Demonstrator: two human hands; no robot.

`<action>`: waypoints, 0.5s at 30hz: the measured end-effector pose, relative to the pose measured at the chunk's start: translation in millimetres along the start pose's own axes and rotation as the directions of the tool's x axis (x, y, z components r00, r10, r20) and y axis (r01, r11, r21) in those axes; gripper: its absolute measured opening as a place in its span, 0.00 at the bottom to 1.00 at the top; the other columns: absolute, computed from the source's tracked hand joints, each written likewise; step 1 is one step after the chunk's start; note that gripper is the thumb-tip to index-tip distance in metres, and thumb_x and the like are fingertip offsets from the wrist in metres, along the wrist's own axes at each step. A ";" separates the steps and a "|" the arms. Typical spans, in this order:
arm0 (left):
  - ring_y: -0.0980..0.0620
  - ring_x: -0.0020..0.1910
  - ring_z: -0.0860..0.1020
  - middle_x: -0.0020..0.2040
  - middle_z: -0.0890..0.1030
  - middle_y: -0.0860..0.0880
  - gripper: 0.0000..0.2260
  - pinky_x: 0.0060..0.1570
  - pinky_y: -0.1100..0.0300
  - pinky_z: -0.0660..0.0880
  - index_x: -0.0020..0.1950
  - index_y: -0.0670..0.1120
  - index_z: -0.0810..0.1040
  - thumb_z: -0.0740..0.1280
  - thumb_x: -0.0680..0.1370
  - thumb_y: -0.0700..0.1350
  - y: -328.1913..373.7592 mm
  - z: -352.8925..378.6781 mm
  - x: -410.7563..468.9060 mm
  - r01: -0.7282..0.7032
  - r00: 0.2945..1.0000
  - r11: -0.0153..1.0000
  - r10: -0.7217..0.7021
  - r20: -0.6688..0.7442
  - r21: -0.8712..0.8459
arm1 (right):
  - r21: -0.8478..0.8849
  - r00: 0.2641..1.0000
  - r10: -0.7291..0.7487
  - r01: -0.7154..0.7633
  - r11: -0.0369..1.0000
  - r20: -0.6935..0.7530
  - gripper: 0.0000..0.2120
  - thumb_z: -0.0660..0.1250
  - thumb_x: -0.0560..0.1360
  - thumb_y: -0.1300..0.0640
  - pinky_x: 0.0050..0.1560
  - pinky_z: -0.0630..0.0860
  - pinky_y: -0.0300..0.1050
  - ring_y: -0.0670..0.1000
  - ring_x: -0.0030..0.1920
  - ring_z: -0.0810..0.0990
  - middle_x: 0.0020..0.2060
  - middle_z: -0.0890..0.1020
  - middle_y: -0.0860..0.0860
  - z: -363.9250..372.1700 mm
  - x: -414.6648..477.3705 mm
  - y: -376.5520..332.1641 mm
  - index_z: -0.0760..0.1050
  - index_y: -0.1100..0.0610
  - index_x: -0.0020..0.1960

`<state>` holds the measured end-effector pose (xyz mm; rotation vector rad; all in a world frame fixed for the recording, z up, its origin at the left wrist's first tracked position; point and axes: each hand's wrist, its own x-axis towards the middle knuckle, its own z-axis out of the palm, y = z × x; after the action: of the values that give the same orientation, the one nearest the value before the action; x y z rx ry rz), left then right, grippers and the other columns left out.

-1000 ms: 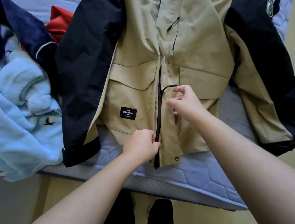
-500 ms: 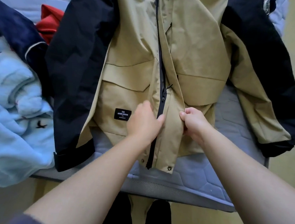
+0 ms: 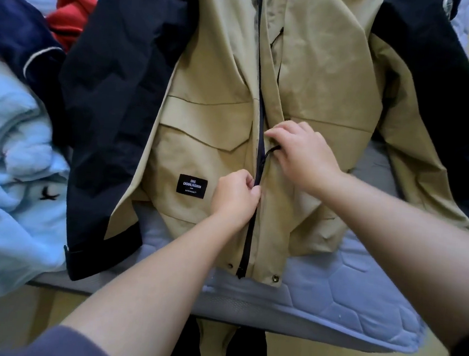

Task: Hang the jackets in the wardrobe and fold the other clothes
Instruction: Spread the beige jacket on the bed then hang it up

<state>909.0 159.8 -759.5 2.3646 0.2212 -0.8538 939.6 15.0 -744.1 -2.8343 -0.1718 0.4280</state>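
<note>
A tan jacket (image 3: 210, 113) with dark navy sleeves lies front-up on the mattress, its black zipper (image 3: 248, 230) running down the middle. My left hand (image 3: 236, 198) pinches the jacket's front edge beside the zipper, low down near the black label (image 3: 192, 186). My right hand (image 3: 300, 152) is just above it, fingers curled on the right front flap at the zipper's black pull cord (image 3: 271, 152). The collar is cut off at the top of the view.
A pile of clothes lies at the left: a light blue fleece (image 3: 8, 186) with bird prints, a navy garment (image 3: 16, 33) and a red one (image 3: 68, 18). The blue quilted mattress (image 3: 339, 297) ends at its front edge below the jacket's hem.
My right hand rose from the lower right flap to the zipper pull cord. My left hand went from lying flat on the left panel to pinching the zipper edge.
</note>
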 end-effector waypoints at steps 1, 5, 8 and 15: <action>0.48 0.41 0.74 0.36 0.75 0.52 0.09 0.36 0.61 0.64 0.37 0.49 0.70 0.66 0.76 0.46 -1.0 -2.6 -4.4 -0.026 1.000 1.000 0.026 -0.016 -0.008 | -0.119 0.993 -0.069 0.081 0.990 0.100 0.16 0.60 0.79 0.56 0.54 0.66 0.50 0.55 0.61 0.69 0.63 0.73 0.49 1.3 6.5 2.3 0.73 0.51 0.66; 0.47 0.39 0.74 0.33 0.74 0.53 0.09 0.36 0.59 0.66 0.37 0.48 0.70 0.66 0.76 0.46 -6.9 -16.1 -20.2 -0.114 0.993 0.993 0.112 -0.049 -0.043 | -0.351 0.940 -0.325 0.340 0.872 0.104 0.06 0.66 0.73 0.57 0.44 0.63 0.47 0.56 0.43 0.74 0.39 0.78 0.50 -9.6 16.7 -2.2 0.82 0.52 0.41; 0.45 0.40 0.74 0.36 0.77 0.49 0.09 0.37 0.56 0.70 0.39 0.47 0.70 0.65 0.77 0.46 -11.2 -29.1 -30.4 -0.176 0.983 0.984 0.175 -0.058 -0.007 | -0.514 0.900 -0.400 0.429 0.743 0.173 0.10 0.74 0.62 0.62 0.44 0.60 0.48 0.55 0.37 0.73 0.31 0.72 0.48 -26.6 19.8 -11.4 0.77 0.50 0.30; 0.48 0.43 0.76 0.43 0.78 0.49 0.07 0.42 0.55 0.72 0.45 0.47 0.71 0.63 0.79 0.49 -34.9 -48.4 -75.8 -0.217 0.976 0.964 0.212 0.049 0.153 | -0.682 0.907 -0.386 0.391 0.618 0.170 0.10 0.69 0.68 0.62 0.54 0.64 0.53 0.56 0.51 0.73 0.44 0.76 0.49 -104.7 47.1 -28.3 0.82 0.50 0.45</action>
<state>863.4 220.2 -699.7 2.4626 -0.1190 -0.8292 1014.1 23.7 -652.7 -3.3687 -1.1787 0.3095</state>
